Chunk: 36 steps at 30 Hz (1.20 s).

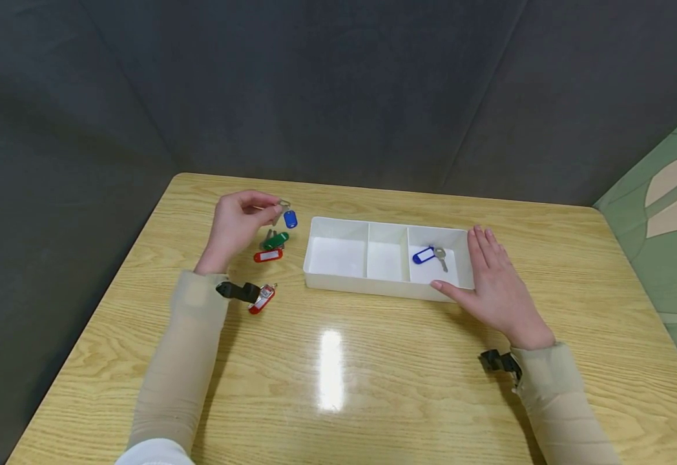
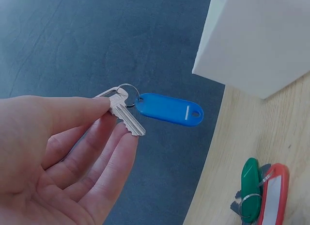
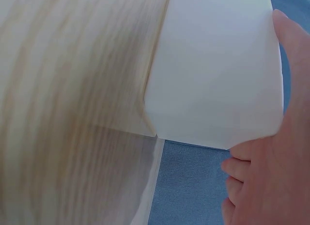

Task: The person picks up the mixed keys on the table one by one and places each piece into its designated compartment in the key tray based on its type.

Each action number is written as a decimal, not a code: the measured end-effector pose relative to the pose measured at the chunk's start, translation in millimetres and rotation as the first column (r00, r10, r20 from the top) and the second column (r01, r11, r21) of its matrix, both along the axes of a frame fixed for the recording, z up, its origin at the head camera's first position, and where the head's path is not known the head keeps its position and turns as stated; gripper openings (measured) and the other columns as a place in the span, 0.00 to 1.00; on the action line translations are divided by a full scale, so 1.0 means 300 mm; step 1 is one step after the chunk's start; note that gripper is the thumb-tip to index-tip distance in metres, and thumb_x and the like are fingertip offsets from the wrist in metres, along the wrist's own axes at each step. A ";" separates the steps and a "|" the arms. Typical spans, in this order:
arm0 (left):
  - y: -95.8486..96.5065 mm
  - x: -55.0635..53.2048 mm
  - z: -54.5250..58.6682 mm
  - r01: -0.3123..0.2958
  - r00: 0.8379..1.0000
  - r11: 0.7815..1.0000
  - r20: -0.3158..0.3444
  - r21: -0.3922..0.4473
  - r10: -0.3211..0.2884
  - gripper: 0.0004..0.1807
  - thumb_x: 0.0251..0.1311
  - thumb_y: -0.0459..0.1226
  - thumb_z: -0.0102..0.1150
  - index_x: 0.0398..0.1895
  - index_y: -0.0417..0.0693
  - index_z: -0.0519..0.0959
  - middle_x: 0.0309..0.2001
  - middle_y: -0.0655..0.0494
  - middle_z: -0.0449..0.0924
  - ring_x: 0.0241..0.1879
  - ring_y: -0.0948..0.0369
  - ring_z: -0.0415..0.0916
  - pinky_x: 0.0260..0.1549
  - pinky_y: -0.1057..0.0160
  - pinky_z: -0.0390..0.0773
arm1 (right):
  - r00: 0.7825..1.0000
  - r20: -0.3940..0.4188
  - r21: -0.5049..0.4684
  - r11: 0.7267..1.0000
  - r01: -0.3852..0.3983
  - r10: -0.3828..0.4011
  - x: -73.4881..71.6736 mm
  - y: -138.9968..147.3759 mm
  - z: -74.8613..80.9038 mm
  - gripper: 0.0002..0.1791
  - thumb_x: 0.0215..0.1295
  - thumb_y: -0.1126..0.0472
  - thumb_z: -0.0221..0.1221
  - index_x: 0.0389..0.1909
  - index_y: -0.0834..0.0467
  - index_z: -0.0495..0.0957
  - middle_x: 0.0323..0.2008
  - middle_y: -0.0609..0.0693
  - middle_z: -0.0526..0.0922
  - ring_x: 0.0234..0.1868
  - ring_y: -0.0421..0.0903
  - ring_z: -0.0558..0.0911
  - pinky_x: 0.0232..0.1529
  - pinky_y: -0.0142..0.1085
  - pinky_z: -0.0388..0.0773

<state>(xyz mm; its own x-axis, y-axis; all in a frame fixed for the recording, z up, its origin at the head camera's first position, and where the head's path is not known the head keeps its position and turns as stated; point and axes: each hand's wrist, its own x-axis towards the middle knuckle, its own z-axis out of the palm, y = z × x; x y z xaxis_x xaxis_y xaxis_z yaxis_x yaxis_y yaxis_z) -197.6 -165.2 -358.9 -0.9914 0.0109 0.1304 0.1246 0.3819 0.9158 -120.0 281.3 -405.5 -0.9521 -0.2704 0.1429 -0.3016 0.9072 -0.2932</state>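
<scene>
My left hand pinches a silver key between thumb and fingers. From its ring hangs a blue key tag, clear of the table in the left wrist view. My right hand rests at the right end of a white three-compartment tray, thumb over the front rim, fingers straight along the end wall. Inside the right compartment lie a dark blue key tag and its key. The middle and left compartments hold nothing.
Below my left hand lie a green key tag and a red key tag, close together with keys. Nearer, beside the left wrist strap, is another red key tag. A dark partition stands behind the wooden table.
</scene>
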 end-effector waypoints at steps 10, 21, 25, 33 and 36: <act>0.021 0.010 0.001 0.022 1.000 1.000 -0.010 0.004 -0.022 0.11 0.66 0.37 0.69 0.48 0.42 0.86 0.44 0.49 0.86 0.36 0.55 0.85 0.42 0.57 0.85 | 1.000 0.003 0.004 1.000 0.005 -0.005 0.002 0.004 -0.002 0.63 0.63 0.30 0.61 0.79 0.68 0.42 0.79 0.65 0.42 0.80 0.59 0.40 0.76 0.52 0.37; 0.043 0.027 -0.003 0.043 0.999 0.999 -0.027 0.030 -0.042 0.11 0.65 0.37 0.70 0.47 0.40 0.87 0.42 0.48 0.87 0.35 0.50 0.85 0.35 0.64 0.84 | 1.000 -0.004 0.003 1.000 0.000 0.000 0.006 0.002 0.001 0.63 0.64 0.30 0.60 0.79 0.69 0.42 0.79 0.66 0.43 0.79 0.60 0.41 0.76 0.52 0.36; 0.051 0.037 0.003 0.038 0.999 0.999 -0.032 0.014 -0.038 0.12 0.65 0.38 0.70 0.47 0.42 0.87 0.42 0.50 0.87 0.34 0.54 0.84 0.34 0.61 0.84 | 1.000 -0.009 0.005 1.000 -0.001 0.001 0.005 0.001 0.002 0.63 0.64 0.30 0.60 0.79 0.69 0.42 0.79 0.66 0.43 0.79 0.60 0.41 0.76 0.52 0.36; 0.056 0.056 -0.009 0.054 0.996 0.997 -0.072 0.059 -0.050 0.12 0.64 0.39 0.71 0.46 0.42 0.88 0.45 0.50 0.86 0.37 0.58 0.82 0.36 0.66 0.81 | 1.000 -0.014 0.005 1.000 -0.004 0.004 0.003 0.003 0.000 0.62 0.63 0.31 0.61 0.79 0.69 0.42 0.79 0.66 0.43 0.80 0.59 0.41 0.77 0.50 0.36; 0.060 0.062 -0.012 0.067 0.995 0.996 -0.084 0.066 -0.061 0.12 0.64 0.39 0.71 0.46 0.42 0.88 0.45 0.50 0.85 0.38 0.57 0.81 0.38 0.66 0.80 | 1.000 -0.017 0.004 1.000 -0.007 0.007 0.004 0.005 0.000 0.62 0.64 0.31 0.61 0.79 0.69 0.42 0.79 0.66 0.44 0.80 0.60 0.41 0.77 0.50 0.36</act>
